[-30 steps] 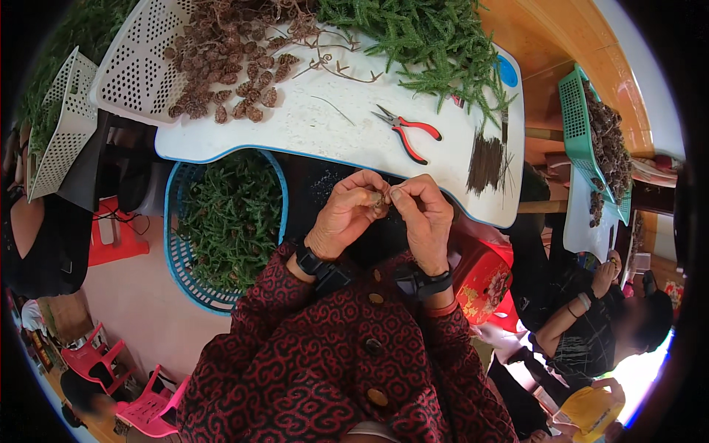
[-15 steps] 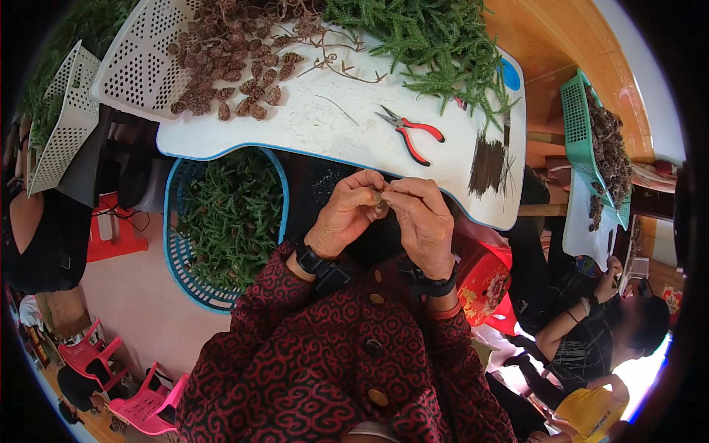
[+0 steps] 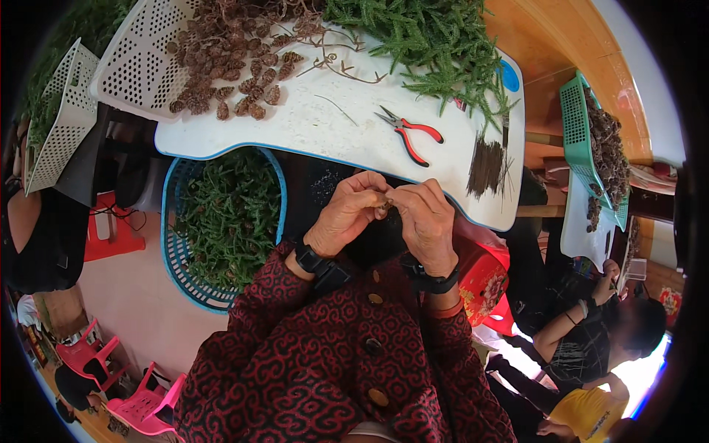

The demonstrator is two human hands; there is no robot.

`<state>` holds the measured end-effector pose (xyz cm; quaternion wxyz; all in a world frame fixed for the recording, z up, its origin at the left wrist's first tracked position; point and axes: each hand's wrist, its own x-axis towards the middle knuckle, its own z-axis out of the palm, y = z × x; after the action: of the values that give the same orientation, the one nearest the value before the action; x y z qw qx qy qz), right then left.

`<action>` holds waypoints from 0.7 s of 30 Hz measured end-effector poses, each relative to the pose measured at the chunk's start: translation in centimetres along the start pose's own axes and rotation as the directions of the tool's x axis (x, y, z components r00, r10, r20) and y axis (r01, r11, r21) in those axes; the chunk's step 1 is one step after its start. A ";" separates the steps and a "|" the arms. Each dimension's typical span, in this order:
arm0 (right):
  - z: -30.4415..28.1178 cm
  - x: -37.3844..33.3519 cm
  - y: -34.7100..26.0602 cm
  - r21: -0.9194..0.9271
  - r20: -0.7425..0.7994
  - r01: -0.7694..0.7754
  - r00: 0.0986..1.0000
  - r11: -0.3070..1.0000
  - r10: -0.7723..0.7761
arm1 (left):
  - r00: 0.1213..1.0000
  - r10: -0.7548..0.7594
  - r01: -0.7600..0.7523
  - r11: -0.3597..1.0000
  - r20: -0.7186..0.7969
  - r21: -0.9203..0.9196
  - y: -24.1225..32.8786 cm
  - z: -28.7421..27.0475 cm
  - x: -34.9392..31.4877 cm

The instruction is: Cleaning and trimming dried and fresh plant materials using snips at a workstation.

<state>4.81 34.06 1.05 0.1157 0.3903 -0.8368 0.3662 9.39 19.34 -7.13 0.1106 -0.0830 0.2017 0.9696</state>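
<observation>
In front of my chest, at the near edge of the white table (image 3: 295, 118), my two hands meet fingertip to fingertip. My left hand (image 3: 347, 214) pinches a small brown pine cone (image 3: 382, 211), mostly covered by the fingers. Closed close against it, my right hand (image 3: 425, 221) has thumb and forefinger pressed together; whatever lies between them is too small to make out. Beyond my hands, red-handled pliers (image 3: 411, 136) lie with jaws parted. A bundle of thin dark wires (image 3: 486, 166) rests near the table's right end.
Loose pine cones (image 3: 244, 74) spill from a white perforated basket (image 3: 140, 66). Green artificial sprigs (image 3: 443, 52) cover the far right of the table. A blue basket (image 3: 171, 251) full of greenery stands on the floor at left. A person (image 3: 583, 325) works at the right beside a green basket (image 3: 580, 125).
My right fingers have curled in and shifted slightly at the pine cone. The left hand keeps its pinch, nearly in the same place.
</observation>
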 end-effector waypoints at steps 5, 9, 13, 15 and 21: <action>0.2 -0.3 0.1 -0.025 -0.023 -0.036 0.999 0.999 0.036 | 1.000 -0.010 0.009 0.998 0.011 0.059 0.3 0.3 0.0; 0.6 -0.5 0.2 -0.071 -0.060 -0.032 0.998 0.997 0.028 | 1.000 0.014 -0.013 0.989 -0.003 0.146 0.6 0.9 -0.1; 0.7 -0.9 0.4 -0.131 -0.100 -0.067 0.994 0.989 0.054 | 0.995 0.096 -0.102 0.926 0.037 0.363 0.5 1.5 0.1; 0.7 -1.1 0.3 -0.126 -0.125 -0.131 0.985 0.983 0.116 | 0.987 0.161 -0.148 0.849 0.020 0.507 0.7 2.3 -0.1; 1.2 -1.9 0.6 -0.071 -0.185 -0.242 0.956 0.968 0.226 | 0.920 0.371 -0.319 0.518 0.127 0.794 -0.3 3.0 0.1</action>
<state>5.74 34.57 -0.98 0.1629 0.2487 -0.8797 0.3711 9.03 20.85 -4.53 -0.0644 -0.0110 0.6308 0.7732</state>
